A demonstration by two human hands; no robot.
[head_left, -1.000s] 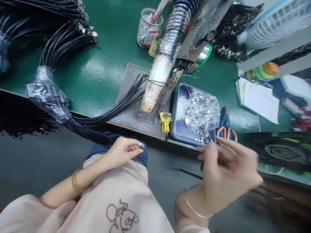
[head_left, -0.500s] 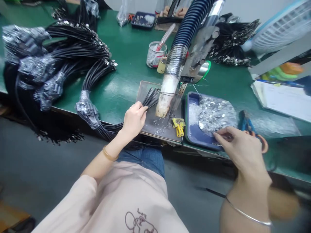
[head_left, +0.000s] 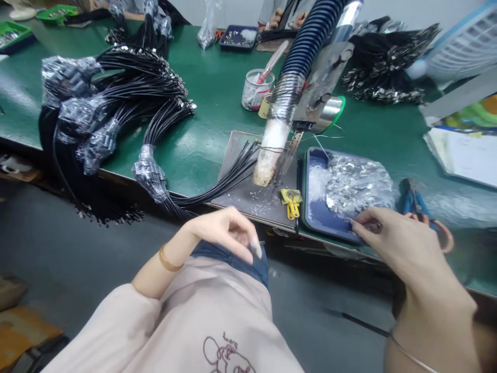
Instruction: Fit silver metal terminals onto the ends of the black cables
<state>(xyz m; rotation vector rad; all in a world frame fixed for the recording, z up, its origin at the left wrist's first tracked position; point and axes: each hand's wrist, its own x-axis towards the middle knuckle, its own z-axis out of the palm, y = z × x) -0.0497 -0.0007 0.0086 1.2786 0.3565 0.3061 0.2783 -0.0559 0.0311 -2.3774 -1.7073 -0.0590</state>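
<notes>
Right grip point(head_left: 404, 246), apparently pinched, over tray point(head_left: 328, 220).

The left hand point(head_left: 227, 233), which was on the black cables point(head_left: 217, 191) half a second ago, is now off them, poised over the lap with fingers curved. The right hand point(head_left: 404, 243), blurred before the blue tray point(head_left: 330, 221) a second ago, now reaches its near right corner. Green trays point(head_left: 17, 39) have entered view.
</notes>
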